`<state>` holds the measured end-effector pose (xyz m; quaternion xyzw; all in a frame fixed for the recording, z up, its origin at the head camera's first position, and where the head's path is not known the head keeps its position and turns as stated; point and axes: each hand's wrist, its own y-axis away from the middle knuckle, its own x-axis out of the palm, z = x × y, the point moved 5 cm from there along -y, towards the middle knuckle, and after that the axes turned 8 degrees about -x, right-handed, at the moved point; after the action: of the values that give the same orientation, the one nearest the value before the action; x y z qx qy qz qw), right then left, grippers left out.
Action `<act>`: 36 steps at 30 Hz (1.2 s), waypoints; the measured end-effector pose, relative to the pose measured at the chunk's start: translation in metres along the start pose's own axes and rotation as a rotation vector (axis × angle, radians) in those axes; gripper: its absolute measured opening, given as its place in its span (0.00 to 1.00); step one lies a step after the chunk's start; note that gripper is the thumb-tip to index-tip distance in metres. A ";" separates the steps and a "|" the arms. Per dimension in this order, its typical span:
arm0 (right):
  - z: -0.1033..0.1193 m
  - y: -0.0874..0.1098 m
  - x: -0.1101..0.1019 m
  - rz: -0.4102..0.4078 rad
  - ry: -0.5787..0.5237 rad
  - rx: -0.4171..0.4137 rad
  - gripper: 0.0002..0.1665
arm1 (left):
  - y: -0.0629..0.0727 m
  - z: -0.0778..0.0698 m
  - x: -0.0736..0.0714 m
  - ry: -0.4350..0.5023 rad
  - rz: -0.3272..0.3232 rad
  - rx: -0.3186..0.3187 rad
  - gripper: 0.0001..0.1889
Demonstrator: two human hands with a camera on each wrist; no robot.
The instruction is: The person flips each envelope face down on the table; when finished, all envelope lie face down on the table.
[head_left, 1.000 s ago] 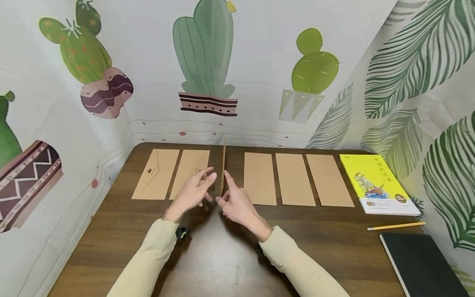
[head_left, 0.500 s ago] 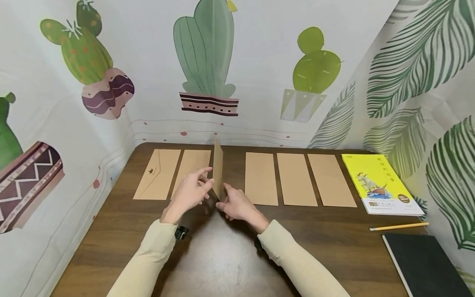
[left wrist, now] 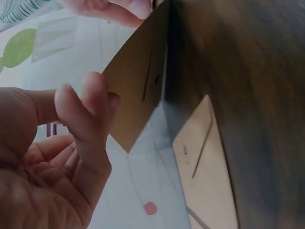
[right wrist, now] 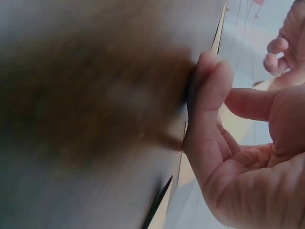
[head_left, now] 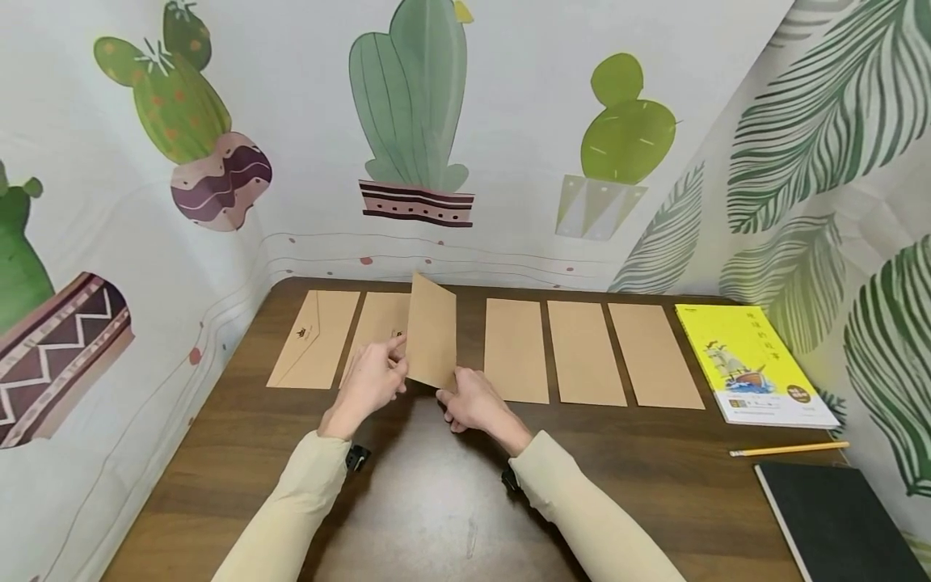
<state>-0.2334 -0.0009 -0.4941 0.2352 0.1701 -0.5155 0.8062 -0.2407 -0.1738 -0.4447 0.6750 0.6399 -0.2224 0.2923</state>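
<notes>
A brown envelope [head_left: 432, 331] stands tilted on the table, its plain side toward the head camera. My right hand [head_left: 473, 398] pinches its near right corner; in the right wrist view the thumb and index finger of the right hand [right wrist: 233, 129] come together low over the table. My left hand [head_left: 372, 380] is at its left edge, fingers loosely bent. The left wrist view shows the fingertips of the left hand [left wrist: 81, 129] overlapping that edge, with the flap line on the raised envelope's [left wrist: 136, 86] other face. Partly behind it lies an envelope [head_left: 378, 311] with a dark emblem.
At the far left lies an envelope [head_left: 316, 339], flap side up. Three plain-side-up envelopes [head_left: 516, 352] lie to the right. Beyond them are a yellow book [head_left: 749, 347], a pencil [head_left: 789, 449] and a black notebook [head_left: 836, 517]. A printed cloth [head_left: 509, 121] hangs behind the table [head_left: 618, 477].
The envelope has gone from upright, edge-on, to leaning leftward with its plain face showing. My right hand has moved slightly right and turned with its corner; my left hand stays by its left edge.
</notes>
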 end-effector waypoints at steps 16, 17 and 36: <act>-0.032 -0.016 -0.012 -0.071 0.173 0.029 0.21 | -0.028 0.037 0.027 -0.253 0.064 0.031 0.18; -0.027 -0.013 -0.014 -0.075 0.181 0.028 0.21 | -0.029 0.036 0.028 -0.267 0.062 0.030 0.20; -0.009 0.006 -0.020 -0.125 0.325 -0.016 0.26 | -0.057 0.067 0.065 -0.447 0.123 -0.041 0.17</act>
<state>-0.2367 0.0215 -0.4900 0.2981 0.3168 -0.5183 0.7363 -0.2867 -0.1709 -0.5439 0.6404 0.5213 -0.3352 0.4536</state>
